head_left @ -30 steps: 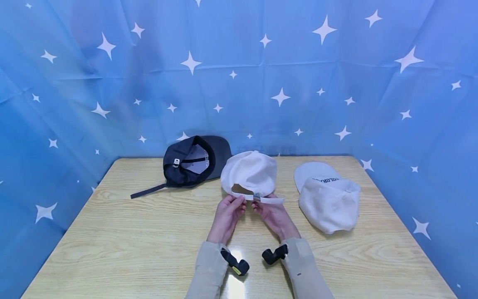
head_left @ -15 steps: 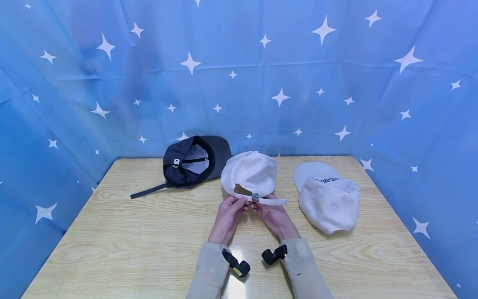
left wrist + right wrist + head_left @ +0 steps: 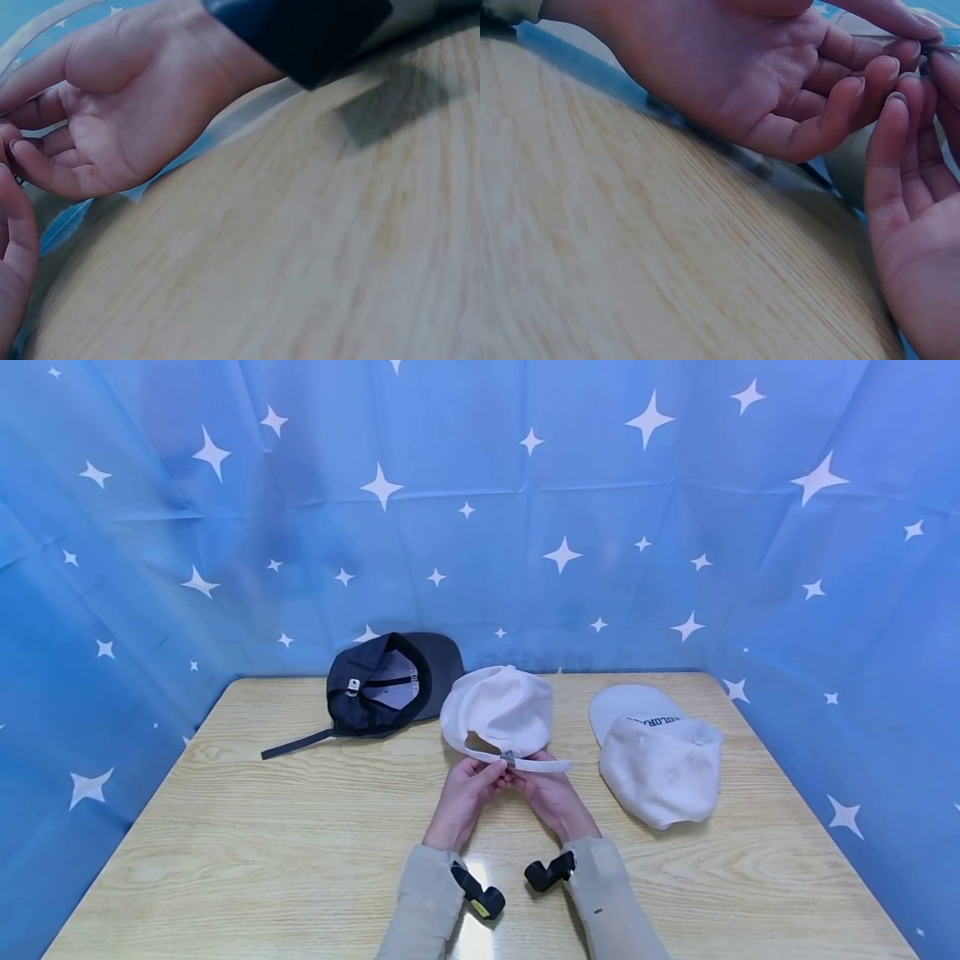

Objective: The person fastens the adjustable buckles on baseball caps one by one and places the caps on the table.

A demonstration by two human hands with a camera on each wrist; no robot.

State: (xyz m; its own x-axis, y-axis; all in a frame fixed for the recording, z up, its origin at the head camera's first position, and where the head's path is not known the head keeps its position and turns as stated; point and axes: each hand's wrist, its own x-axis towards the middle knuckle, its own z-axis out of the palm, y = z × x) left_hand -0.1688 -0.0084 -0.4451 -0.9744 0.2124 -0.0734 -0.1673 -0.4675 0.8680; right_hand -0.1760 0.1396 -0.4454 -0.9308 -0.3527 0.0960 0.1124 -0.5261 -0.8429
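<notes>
A white baseball cap (image 3: 501,706) is held at the middle back of the table, its rear opening and strap facing me. With thumb and fingers, my left hand (image 3: 462,797) pinches the strap right at the metal buckle (image 3: 507,759). My right hand (image 3: 557,797) grips the strap from below, just right of the buckle, fingers curled and partly hidden under it. Past the buckle, the loose strap end (image 3: 546,766) sticks out to the right. Both wrist views show the fingertips of the two hands meeting, with the left palm (image 3: 142,105) and right palm (image 3: 727,82) turned inward.
A dark navy cap (image 3: 378,685) lies on its side at the back left, its strap (image 3: 296,744) trailing loose. Another white cap (image 3: 660,768) with dark lettering rests at the right. A blue starry curtain (image 3: 480,527) borders the wooden table (image 3: 262,860).
My left hand has slid right along the strap to the buckle, closer to the right hand. The white cap has shifted slightly left and down. The other caps stay put.
</notes>
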